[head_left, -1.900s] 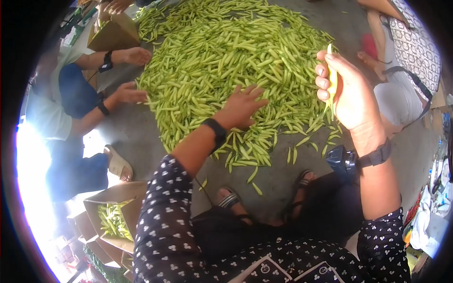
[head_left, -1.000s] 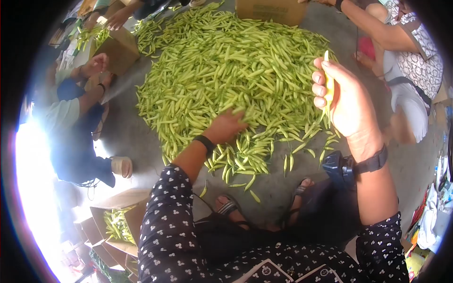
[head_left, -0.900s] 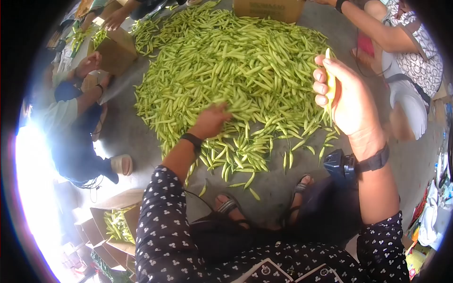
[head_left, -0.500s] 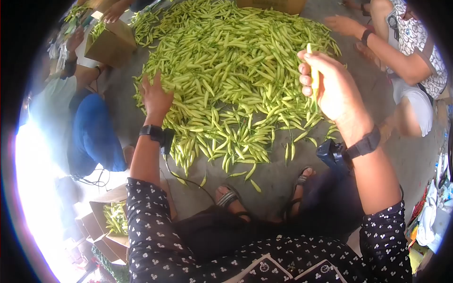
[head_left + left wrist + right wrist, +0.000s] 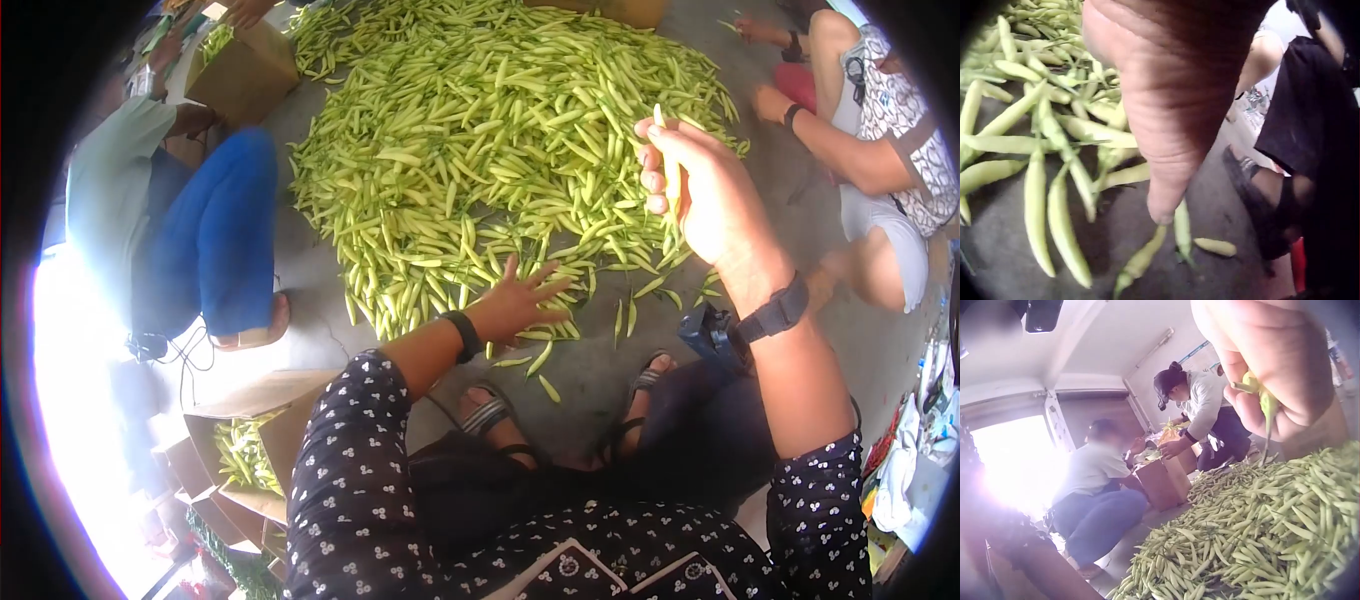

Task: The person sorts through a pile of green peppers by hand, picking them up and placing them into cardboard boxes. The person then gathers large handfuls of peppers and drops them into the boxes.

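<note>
Where grey concrete floor (image 5: 300,290) shows, cardboard boxes (image 5: 245,70) and seated people ring it at left. Pepper pile (image 5: 500,130) fills the middle; left hand (image 5: 515,300) lies flat, fingers spread, on its near edge. Right hand (image 5: 705,195), grip closed round yellow-green peppers (image 5: 672,180), is raised over the pile's right side.

The peppers (image 5: 500,130) in the heap are pale yellow-green, lying on a grey floor (image 5: 300,290). The sleeves (image 5: 350,480) are black with small white dots. A black band (image 5: 465,335) circles the left wrist, another black strap (image 5: 775,312) the right. The cardboard box (image 5: 245,65) at far left is brown. The person at left wears blue trousers (image 5: 215,240) and a pale green shirt (image 5: 100,170).
</note>
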`<state>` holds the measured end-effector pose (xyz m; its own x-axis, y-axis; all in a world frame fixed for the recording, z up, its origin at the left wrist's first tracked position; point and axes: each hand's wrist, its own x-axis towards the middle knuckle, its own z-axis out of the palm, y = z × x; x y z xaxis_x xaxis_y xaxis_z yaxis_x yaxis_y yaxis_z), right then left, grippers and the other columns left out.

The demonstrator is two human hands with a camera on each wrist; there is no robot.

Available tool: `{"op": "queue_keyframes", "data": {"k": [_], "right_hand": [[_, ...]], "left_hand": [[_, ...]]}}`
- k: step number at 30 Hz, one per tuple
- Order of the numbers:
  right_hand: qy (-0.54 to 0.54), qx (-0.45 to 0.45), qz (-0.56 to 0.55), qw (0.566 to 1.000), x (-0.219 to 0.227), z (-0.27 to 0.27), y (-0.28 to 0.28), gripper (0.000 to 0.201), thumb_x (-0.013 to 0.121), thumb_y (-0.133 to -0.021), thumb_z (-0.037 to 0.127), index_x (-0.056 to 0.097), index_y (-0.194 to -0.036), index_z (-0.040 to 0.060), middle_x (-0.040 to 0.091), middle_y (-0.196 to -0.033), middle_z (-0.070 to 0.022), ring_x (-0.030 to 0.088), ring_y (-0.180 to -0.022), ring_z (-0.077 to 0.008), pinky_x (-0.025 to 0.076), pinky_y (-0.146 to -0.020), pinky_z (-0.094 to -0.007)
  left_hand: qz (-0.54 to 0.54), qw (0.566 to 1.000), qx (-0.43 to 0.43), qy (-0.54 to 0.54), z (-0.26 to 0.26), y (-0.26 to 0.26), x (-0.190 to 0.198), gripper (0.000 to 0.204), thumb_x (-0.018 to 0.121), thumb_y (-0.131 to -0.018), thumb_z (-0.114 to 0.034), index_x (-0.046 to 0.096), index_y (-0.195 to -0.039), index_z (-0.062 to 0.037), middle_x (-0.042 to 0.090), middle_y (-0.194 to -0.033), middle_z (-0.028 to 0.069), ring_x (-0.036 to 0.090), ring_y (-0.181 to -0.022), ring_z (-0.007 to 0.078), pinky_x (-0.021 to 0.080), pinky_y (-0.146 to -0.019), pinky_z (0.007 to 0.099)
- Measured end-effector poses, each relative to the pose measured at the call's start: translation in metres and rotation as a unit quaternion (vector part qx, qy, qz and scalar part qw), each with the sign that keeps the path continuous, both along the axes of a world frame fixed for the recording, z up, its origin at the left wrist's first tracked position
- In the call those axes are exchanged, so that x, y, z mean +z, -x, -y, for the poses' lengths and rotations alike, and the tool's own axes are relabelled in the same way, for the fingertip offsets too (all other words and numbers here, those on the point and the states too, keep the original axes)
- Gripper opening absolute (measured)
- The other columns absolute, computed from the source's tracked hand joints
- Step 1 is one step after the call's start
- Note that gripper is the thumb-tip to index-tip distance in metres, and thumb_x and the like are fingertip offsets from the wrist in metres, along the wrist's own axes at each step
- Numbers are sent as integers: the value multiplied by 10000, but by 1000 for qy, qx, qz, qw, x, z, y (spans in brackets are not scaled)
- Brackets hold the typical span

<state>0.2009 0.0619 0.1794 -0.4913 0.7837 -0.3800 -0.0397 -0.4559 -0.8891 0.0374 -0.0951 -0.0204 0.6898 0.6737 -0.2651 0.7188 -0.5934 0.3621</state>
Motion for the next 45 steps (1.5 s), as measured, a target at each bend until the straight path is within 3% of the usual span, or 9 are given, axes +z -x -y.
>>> {"op": "queue_keyframes", "data": {"k": [6, 9, 14, 20, 23, 26, 36, 41, 45], "right_hand": [[-6, 22, 8, 1000, 1, 1, 4, 159, 569, -877, 191, 593, -924, 41, 524, -728, 5, 488, -632, -76, 388, -520, -216], [13, 23, -15, 1000, -4, -1, 3, 193, 548, -892, 187, 593, -984, 24, 528, -753, 0, 488, -645, -80, 387, -525, -214], [20, 36, 4, 999, -3, 0, 2, 177, 539, -900, 202, 552, -1010, 63, 497, -771, 12, 465, -656, -81, 359, -522, -210], [24, 22, 15, 999, -3, 2, 4, 198, 549, -894, 211, 549, -1023, 62, 499, -777, 7, 461, -648, -79, 361, -525, -213], [27, 21, 5, 999, -4, 0, 5, 216, 552, -890, 192, 577, -1029, 29, 527, -754, -1, 489, -637, -82, 387, -525, -215], [27, 31, -2, 999, -5, 1, 8, 209, 551, -890, 191, 577, -1023, 31, 525, -752, -1, 490, -637, -82, 389, -525, -216], [28, 34, 15, 999, -4, 3, 13, 204, 569, -879, 202, 580, -1013, 50, 522, -755, 3, 490, -637, -81, 387, -527, -220], [28, 27, 11, 999, -2, 5, 13, 193, 568, -879, 196, 582, -997, 44, 520, -749, 2, 490, -634, -84, 387, -524, -221], [30, 28, 6, 999, 1, 6, 17, 200, 566, -881, 196, 582, -995, 33, 522, -743, 1, 492, -633, -87, 388, -522, -223]], "left_hand": [[6, 993, 84, -89, 14, 41, -22, 431, 639, -715, -162, 562, -1136, -213, 441, -1320, 79, 405, -1227, 316, 371, -939, 546], [56, 978, 65, -188, 11, 52, -29, 213, 576, -732, -165, 580, -945, -168, 540, -1000, 21, 524, -951, 224, 434, -722, 412], [63, 980, 111, -152, -7, 59, -11, 177, 585, -745, -120, 564, -919, -138, 552, -940, 60, 569, -871, 232, 469, -703, 397], [196, 818, 426, -333, -20, 129, 63, 260, 710, -717, -205, 586, -922, -102, 572, -885, 78, 602, -735, 295, 500, -658, 416], [56, 841, 502, -196, 14, 174, 48, 236, 681, -734, -218, 587, -913, -96, 576, -887, 86, 604, -781, 306, 496, -665, 424], [-52, 904, 418, -70, 53, 188, 15, 196, 643, -754, -217, 590, -898, -94, 579, -892, 97, 604, -812, 306, 497, -666, 422], [-152, 889, 432, 20, 60, 189, -13, 144, 558, -795, -190, 596, -815, -52, 601, -797, 131, 608, -806, 331, 486, -676, 459], [48, 882, 468, -8, 37, 150, 28, 181, 538, -816, -217, 576, -837, -41, 604, -813, 170, 586, -786, 384, 468, -679, 478], [182, 943, 255, 114, 36, 53, 21, 184, 598, -777, -253, 559, -812, -77, 567, -682, 159, 567, -668, 362, 447, -606, 457]]}}
